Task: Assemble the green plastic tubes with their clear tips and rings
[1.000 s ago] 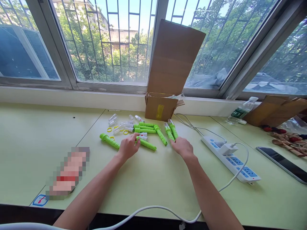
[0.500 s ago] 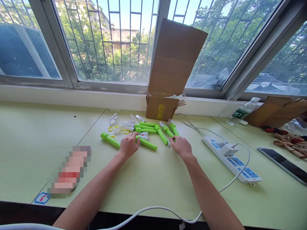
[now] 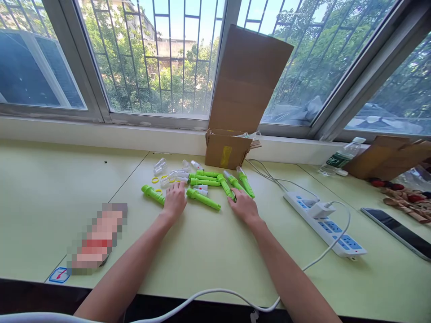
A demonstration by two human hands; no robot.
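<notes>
On my feed, the bottle (image 3: 350, 149) right of the cardboard box (image 3: 212, 150) wears a green label (image 3: 337, 159) too small for me to read. Clear plastic (image 3: 248, 135) pokes from the box's top, above yellow tape (image 3: 226, 155). The green tubes (image 3: 204, 199) lie on the counter (image 3: 208, 251) before the box. My hands are apart, left hand (image 3: 174, 201) and right hand (image 3: 244, 206) each at a tube's end; I can't tell whether either grips.
</notes>
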